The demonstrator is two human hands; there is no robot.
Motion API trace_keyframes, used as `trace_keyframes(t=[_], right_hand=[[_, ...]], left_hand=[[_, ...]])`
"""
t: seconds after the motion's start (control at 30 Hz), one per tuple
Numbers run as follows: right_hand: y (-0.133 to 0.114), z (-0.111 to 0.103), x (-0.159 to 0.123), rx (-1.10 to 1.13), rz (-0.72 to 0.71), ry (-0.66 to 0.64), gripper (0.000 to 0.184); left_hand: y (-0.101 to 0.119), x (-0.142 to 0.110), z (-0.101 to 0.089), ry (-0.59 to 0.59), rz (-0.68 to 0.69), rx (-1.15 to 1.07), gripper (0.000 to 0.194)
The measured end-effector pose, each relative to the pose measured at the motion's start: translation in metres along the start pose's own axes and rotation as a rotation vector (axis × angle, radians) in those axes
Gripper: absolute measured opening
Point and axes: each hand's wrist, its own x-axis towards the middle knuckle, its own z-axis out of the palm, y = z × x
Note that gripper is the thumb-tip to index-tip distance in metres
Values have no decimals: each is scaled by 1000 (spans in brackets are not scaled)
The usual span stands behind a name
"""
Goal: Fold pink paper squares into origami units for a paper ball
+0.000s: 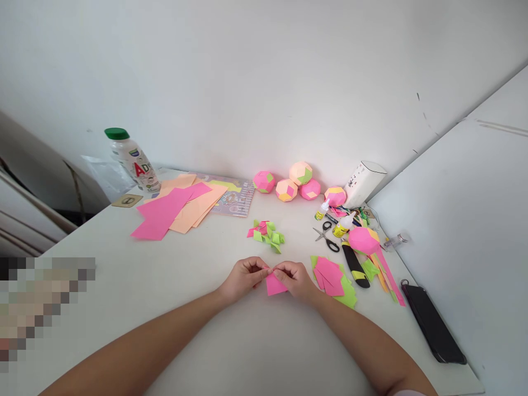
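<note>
1. Head view, hands: two bare hands meet over the near middle of the white table (198,341). The left hand (245,279) pinches the upper left edge of one small piece of pink paper (275,286) between thumb and fingers; the right hand (297,279) pinches the same piece at its upper right, the two thumbs close together.
2. Head view, beyond the hands: one loose cluster of small folded green and pink paper pieces (269,235), overlapping too much to count.
3. Head view, right of the hands: one spread pile of flat pink and green paper pieces (330,278), exact number unclear; beside it, one black-and-yellow utility knife (355,267). Farther back lie one pair of black-handled scissors (325,236) and two small glue bottles with yellow labels (332,219).
4. Head view, paper balls: six faceted ones. Five multicoloured paper balls (286,190) are near the wall, one raised on its neighbours; one larger-looking pink-and-yellow paper ball (363,240) is by the knife, near some coloured paper strips (390,275).
5. Head view, far right: one white container (365,184) leaning at the wall, one small clear jar (396,242) and one black phone-like object (433,324).
6. Head view, left: one white plastic bottle with a green cap (134,162), one patterned booklet (233,197), and overlapping pink and peach paper sheets (169,212), number unclear.
</note>
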Motion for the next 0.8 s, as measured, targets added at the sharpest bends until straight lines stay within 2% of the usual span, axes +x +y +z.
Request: trace_keyframes(t=[0.37,0.63,0.8], right_hand=[[0,0,0,6,11,15,24],[0,-2,1,78,88,27,26],[-1,-2,1,94,72,-1,24]], left_hand=[[10,-3,1,-7,-3,-8,16],[7,-1,-3,70,18,-90,17],[9,-3,-1,-20,7,-67,20]])
